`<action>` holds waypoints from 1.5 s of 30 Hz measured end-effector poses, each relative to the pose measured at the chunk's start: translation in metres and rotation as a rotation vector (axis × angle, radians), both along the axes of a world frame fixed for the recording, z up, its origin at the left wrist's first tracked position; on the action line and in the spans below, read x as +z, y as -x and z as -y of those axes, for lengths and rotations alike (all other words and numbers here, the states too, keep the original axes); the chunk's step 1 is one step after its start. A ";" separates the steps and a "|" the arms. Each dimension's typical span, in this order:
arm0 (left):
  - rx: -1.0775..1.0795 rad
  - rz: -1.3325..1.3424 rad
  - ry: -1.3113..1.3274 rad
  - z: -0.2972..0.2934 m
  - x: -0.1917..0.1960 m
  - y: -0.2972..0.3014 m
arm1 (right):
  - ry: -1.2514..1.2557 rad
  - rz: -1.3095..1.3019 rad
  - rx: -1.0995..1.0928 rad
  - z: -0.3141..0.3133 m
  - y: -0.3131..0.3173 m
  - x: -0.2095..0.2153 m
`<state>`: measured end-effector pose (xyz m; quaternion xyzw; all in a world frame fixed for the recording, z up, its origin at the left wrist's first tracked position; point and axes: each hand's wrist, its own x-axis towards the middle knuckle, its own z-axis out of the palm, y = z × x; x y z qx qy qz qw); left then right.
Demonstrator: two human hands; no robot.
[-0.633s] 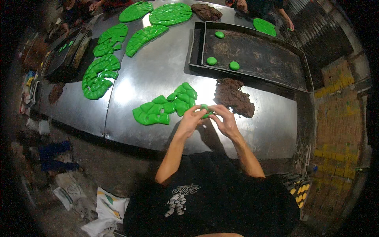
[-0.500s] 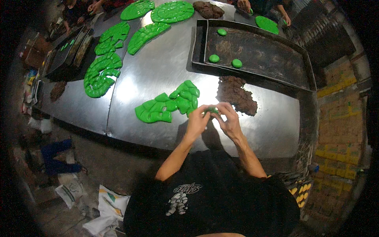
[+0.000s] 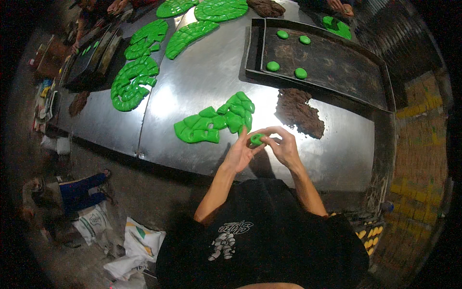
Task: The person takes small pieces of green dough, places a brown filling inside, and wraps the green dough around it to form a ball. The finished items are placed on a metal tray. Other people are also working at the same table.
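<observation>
Between my hands is a small round piece of green dough, with a dark spot in its middle. My right hand pinches its right side with thumb and fingers. My left hand holds its left side, with the thumb raised. Just beyond my left hand, cut pieces of green dough lie together on the metal table. To the right of them sits a crumbly brown mass of filling.
A dark metal tray with several green discs stands at the far right. More green dough slabs lie at the left and back. Another tray is at the left edge. Other people's hands work across the table. White sacks lie on the floor.
My hands have turned the green dough, so its round shape and dark middle now show. My left thumb has lifted. One more green disc lies in the far-right tray. The whole view has shifted slightly.
</observation>
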<state>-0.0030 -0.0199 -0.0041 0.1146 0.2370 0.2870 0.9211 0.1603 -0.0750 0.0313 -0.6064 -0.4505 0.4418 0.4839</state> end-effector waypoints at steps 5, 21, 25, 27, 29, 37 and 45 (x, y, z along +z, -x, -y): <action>0.227 -0.204 -0.256 0.012 -0.015 -0.008 | -0.509 0.666 0.042 -0.010 0.020 0.012; 0.321 -0.398 -0.634 0.006 -0.016 -0.020 | -0.108 0.127 -0.064 0.001 0.006 0.003; 0.290 -0.466 -0.734 0.012 -0.018 -0.019 | -0.048 0.087 -0.067 0.006 0.008 0.006; 0.282 -0.498 -0.774 0.015 -0.020 -0.016 | -0.068 0.297 -0.013 0.012 0.002 0.005; 0.320 -0.558 -0.864 0.017 -0.020 -0.010 | -0.136 0.539 -0.023 0.023 -0.002 -0.006; 0.438 -0.834 -0.735 -0.010 -0.039 0.048 | -0.130 0.836 -0.099 0.017 -0.037 -0.047; 0.239 -1.238 -1.231 -0.058 -0.043 0.073 | -0.059 1.114 -0.042 -0.030 0.007 -0.117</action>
